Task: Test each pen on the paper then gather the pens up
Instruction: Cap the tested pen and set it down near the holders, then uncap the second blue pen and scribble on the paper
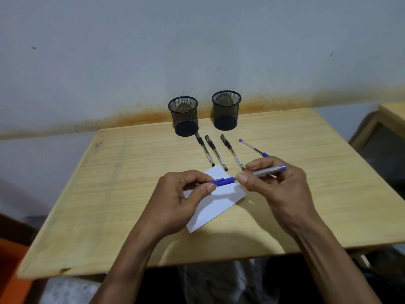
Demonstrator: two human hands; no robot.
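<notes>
Both hands hold one blue pen above the white paper (215, 204). My left hand (179, 198) pinches its blue cap (223, 181), while my right hand (276, 183) grips the clear barrel (266, 172). The cap sits at the barrel's end; whether it is fully seated or partly off I cannot tell. Three black pens (215, 152) lie side by side on the wooden table (109, 194) beyond the paper. Another blue pen (252, 147) lies to their right, its near end hidden behind my right hand.
Two black mesh pen cups (183, 116) (226, 110) stand at the table's back edge against the wall. A second wooden table (392, 110) shows at the far right. The table's near edge runs just below my wrists.
</notes>
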